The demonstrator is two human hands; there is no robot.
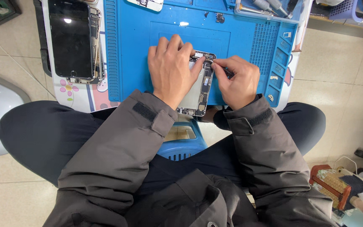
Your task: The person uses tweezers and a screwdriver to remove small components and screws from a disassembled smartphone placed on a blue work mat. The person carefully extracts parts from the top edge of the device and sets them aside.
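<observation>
A small worktop (78, 94) with a flower print carries a blue mat (135, 63) covering most of it. An opened phone (200, 90) lies on the mat's near edge. To its left, off the mat, a black screen (70, 38) rests over another phone frame. A clear tray (269, 10) of tools sits at the far right corner.

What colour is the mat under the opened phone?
Bright blue mat, clearest in the head view.

Head camera looks steeply down, close above the blue mat (139, 50).
</observation>
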